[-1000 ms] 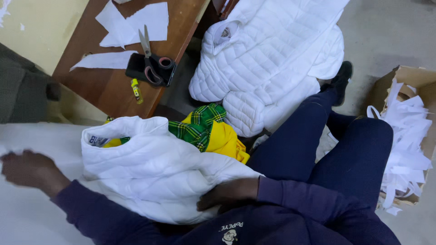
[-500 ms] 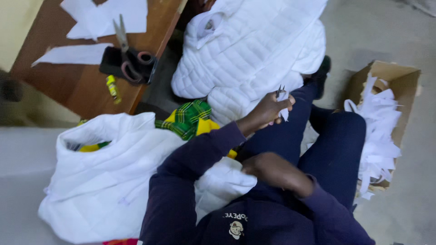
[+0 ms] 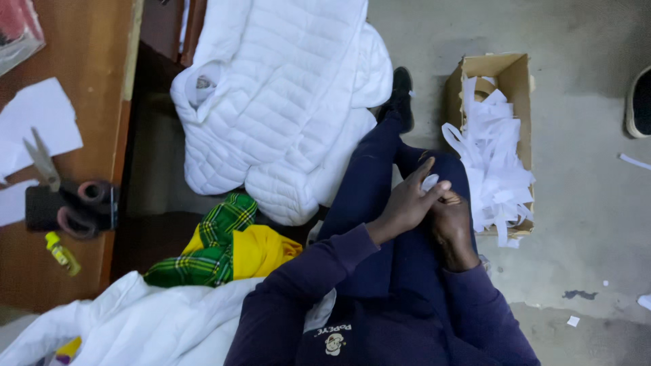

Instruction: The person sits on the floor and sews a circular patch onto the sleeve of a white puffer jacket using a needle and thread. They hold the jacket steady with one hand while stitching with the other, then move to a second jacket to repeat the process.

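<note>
At the far left, scissors (image 3: 42,163) lie on the wooden desk (image 3: 95,88) among white paper sheets (image 3: 37,115), with a small yellow bottle (image 3: 62,253) near the desk's edge. All of these are well away from the hands. Next come a white quilted jacket (image 3: 271,102) heaped on the floor, a green-and-yellow plaid cloth (image 3: 217,251) below it, and a white cloth (image 3: 135,325) at the bottom corner, none of them touched. The work in hand sits further right, over the lap. The left hand (image 3: 407,203) reaches across with its fingers nearly straight and pressed close together, and it seems to pinch a small white scrap (image 3: 429,181) at the fingertips. The right hand (image 3: 451,227) lies just behind and touches the left. It is curled and half covered, so I cannot tell how far open it is or whether it shares the hold. I judge this to be a fine, two-handed step on the scrap. So small a piece calls for a light fingertip grip and steady hands held close together. Just beside the knees, further right, stands a cardboard box (image 3: 519,102) full of white paper strips (image 3: 491,163).
</note>
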